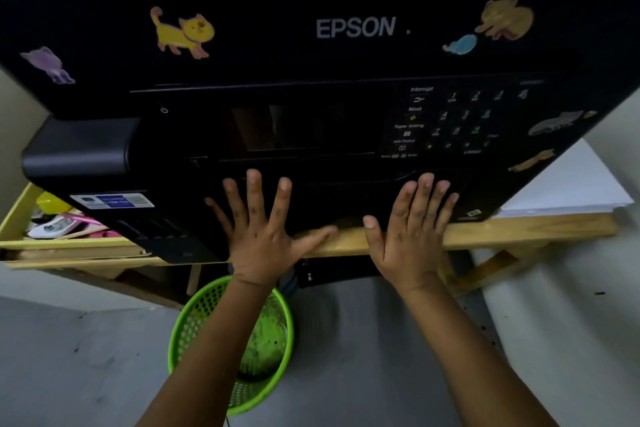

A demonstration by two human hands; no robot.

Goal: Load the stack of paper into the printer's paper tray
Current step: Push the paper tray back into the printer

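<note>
Both hands, left (pixel 258 239) and right (pixel 410 236), lay flat on printer (pixel 311 45) front, fingers spread wide, holding nothing. Paper (pixel 568 184) sat on worktop (pixel 519 234) right of printer. Tray apparently shut; dark. Risk: uneven push could skew it or shift printer.

Wooden table (pixel 502 234), green basket (pixel 204 333), grey floor (pixel 69 357).

One printer (pixel 311 45) fills the upper frame, bearing six animal stickers (pixel 183 33). Two hands (pixel 259 239) press flat at centre. One green basket (pixel 235 340) sits below, one paper stack (pixel 571 191) at right.
</note>
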